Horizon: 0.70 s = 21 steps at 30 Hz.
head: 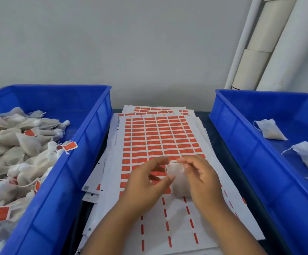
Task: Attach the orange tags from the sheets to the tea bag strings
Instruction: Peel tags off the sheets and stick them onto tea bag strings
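A stack of tag sheets (160, 137) lay in the middle between two bins. The left bin (87, 144) held a heap of tea bags (17, 148); the right bin (241, 144) held a few. Both hands (146, 183) hovered over the sheets' near part.

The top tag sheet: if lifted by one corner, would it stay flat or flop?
The top tag sheet looks like thin paper, so it would probably droop. The near rows look stripped of tags, so that end is likely limper. It lies loose on other sheets and may slide.

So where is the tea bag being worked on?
The small white mesh tea bag sits centre frame between both hands, over the sheet of orange tags.
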Available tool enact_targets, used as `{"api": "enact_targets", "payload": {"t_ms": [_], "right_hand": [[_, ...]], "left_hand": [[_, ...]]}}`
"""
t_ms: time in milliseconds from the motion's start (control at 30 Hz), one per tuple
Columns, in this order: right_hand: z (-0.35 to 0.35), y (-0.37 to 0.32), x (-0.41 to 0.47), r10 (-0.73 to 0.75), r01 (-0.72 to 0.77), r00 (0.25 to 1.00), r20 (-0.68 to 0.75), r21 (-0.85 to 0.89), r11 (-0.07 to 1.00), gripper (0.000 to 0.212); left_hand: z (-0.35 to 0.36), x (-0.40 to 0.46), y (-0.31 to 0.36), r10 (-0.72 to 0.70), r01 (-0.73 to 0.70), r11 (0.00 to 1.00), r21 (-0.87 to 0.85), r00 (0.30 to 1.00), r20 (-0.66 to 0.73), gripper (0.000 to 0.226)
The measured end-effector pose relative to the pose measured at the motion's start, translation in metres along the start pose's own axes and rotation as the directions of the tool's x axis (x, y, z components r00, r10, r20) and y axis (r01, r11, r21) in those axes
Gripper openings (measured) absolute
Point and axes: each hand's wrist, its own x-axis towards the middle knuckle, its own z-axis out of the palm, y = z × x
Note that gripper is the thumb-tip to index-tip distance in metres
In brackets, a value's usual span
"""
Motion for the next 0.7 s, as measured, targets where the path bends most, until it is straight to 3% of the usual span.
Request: {"api": "enact_targets", "payload": {"t_ms": [167, 200, 367, 600, 700], "right_hand": [[-0.0045, -0.0023, -0.0050, -0.023, 0.022, 0.999, 0.045, 0.025, 0.999, 0.019], [-0.0058, -0.0041, -0.0059, -0.018, 0.016, 0.998, 0.060, 0.031, 0.999, 0.012], [-0.0058, -0.0067, -0.0085, -0.009, 0.017, 0.992, 0.123, -0.064, 0.998, 0.025], [-0.0098, -0.0084, -0.0096, -0.125, 0.121, 0.989, 0.074, 0.055, 0.991, 0.016], [-0.0084, -0.0050, -0.0088, -0.065, 0.063, 0.994, 0.090, 0.021, 0.998, 0.005]], "left_hand": [[-0.0007, 0.0012, -0.0028, 0.142, -0.137, 0.984, 0.115, 0.989, -0.041, 0.012], [-0.0012, 0.0011, -0.0042, 0.162, -0.154, 0.979, 0.133, 0.985, -0.053, 0.015], [-0.0032, -0.0022, -0.0050, 0.263, -0.244, 0.937, 0.249, 0.964, -0.043, 0.019], [-0.0059, -0.0057, -0.0031, 0.250, -0.225, 0.943, 0.247, 0.965, -0.075, 0.009], [-0.0043, -0.0059, -0.0020, 0.236, -0.198, 0.943, 0.268, 0.965, -0.116, 0.021]]}}
